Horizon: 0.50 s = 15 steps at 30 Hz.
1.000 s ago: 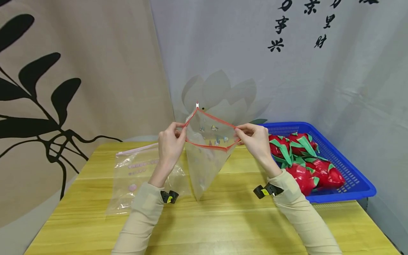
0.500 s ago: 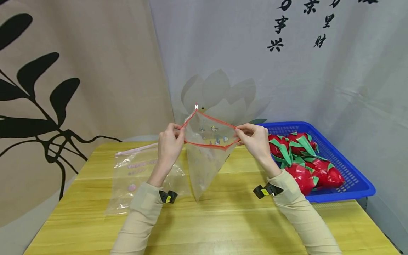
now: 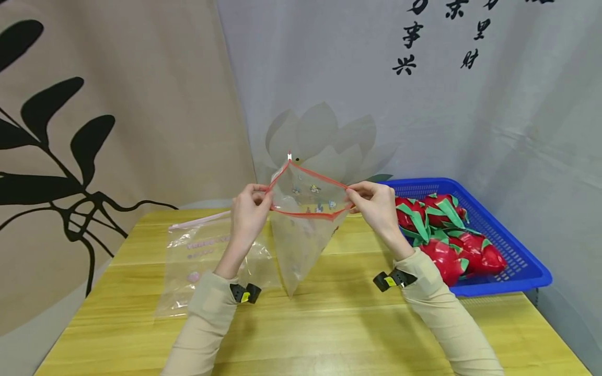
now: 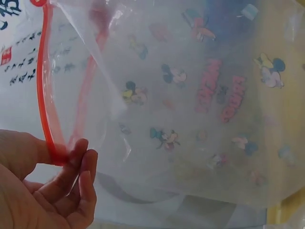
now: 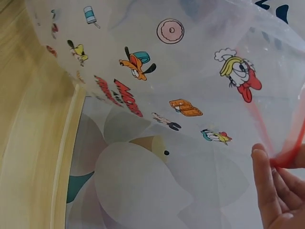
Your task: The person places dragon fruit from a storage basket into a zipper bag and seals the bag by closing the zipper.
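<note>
A frosted zip bag point(image 3: 301, 245) with a red zip edge and cartoon prints hangs between both hands, its mouth spread wide and one corner pointing down. My left hand point(image 3: 249, 214) pinches the red edge on the left; the left wrist view shows thumb and fingers on the red strip point(image 4: 44, 95). On the other side my right hand point(image 3: 378, 209) pinches the edge too, as the right wrist view shows at the red fold point(image 5: 281, 160). A white slider point(image 3: 289, 156) sits at the bag's far upper corner. Nothing shows inside the bag.
A second clear zip bag point(image 3: 188, 266) with a pink zip lies flat on the wooden table point(image 3: 301, 339), left of the hands. At right, a blue basket point(image 3: 527, 261) holds several red dragon-fruit-like items point(image 3: 475, 253) with green leaves. A printed curtain point(image 3: 329, 62) hangs behind.
My left hand has shifted very slightly left and the bag's mouth has widened a little. My right hand keeps its hold in nearly the same place.
</note>
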Motion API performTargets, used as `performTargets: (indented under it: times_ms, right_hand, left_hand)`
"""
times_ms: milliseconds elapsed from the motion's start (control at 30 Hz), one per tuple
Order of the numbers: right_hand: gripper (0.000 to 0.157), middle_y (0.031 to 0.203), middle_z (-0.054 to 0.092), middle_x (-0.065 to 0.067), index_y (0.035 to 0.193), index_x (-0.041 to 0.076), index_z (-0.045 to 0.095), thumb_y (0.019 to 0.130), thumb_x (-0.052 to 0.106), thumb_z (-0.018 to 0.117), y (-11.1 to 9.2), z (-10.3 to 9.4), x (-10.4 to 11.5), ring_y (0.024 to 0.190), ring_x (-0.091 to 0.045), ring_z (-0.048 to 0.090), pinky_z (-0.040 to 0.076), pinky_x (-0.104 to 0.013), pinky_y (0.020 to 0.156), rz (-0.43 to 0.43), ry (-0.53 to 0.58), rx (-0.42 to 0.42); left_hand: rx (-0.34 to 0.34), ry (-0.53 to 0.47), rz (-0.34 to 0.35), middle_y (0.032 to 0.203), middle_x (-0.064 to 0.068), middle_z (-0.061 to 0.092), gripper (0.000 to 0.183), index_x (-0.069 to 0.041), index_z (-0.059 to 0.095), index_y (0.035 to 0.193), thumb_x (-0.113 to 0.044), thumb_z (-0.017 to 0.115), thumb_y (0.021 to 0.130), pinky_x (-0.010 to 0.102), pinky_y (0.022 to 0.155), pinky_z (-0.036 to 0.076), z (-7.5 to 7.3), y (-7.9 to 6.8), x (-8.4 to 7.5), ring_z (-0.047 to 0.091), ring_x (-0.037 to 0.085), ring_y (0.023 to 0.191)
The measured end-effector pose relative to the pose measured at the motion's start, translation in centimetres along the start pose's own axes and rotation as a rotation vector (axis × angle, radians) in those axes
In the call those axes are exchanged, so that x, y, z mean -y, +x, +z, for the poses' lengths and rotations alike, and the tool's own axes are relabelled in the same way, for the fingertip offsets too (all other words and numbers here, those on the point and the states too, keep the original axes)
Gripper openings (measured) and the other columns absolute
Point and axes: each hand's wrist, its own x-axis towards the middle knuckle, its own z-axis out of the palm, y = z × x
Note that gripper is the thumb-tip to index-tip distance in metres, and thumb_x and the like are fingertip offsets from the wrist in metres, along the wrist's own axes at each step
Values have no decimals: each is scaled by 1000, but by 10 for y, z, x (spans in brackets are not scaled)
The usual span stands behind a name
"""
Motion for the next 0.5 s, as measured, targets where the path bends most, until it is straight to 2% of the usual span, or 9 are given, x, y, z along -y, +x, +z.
performTargets:
  times_ms: [67,133,233,300,367,500]
  right_hand:
    - [20,87,70,-27,99,-6,70,92,11,61,0,-1,-2,54,2,62,58,-39,62,9,3,0]
    - [20,86,71,-26,98,-4,71,92,13,62,1,-1,-7,54,0,63,58,-34,60,10,17,-3]
    - [20,85,71,-24,98,-1,71,91,15,63,3,-1,-12,55,-2,64,57,-27,57,6,28,-9]
    - [19,84,71,-23,97,-1,71,91,15,63,2,-2,-12,55,-3,65,57,-26,56,2,31,-13]
    - [19,84,71,-23,97,-1,71,91,15,63,2,-2,-12,55,-3,65,57,-25,56,3,32,-18]
    - [19,85,71,-24,97,-2,71,91,14,63,1,-4,-14,55,-6,65,57,-25,56,23,31,-17]
  left_hand:
    - [-5,0,7,81,15,73,24,2,63,109,-15,59,91,19,44,32,-1,0,-2,52,9,51]
    - [11,-11,3,83,16,73,25,2,63,110,-14,59,91,20,50,37,-2,1,-4,59,15,56]
    - [59,-24,-32,88,16,74,31,1,60,116,-15,61,89,28,71,46,-3,1,-9,68,25,77]
    - [89,-29,-54,91,16,73,36,1,58,120,-15,62,88,30,77,46,-4,0,-11,68,27,84]
    - [94,-26,-63,92,17,73,37,2,58,120,-15,62,88,28,74,47,-3,0,-12,68,28,84]
    - [42,-9,-50,88,17,73,29,3,65,111,-12,60,87,19,54,42,0,-1,-8,63,19,67]
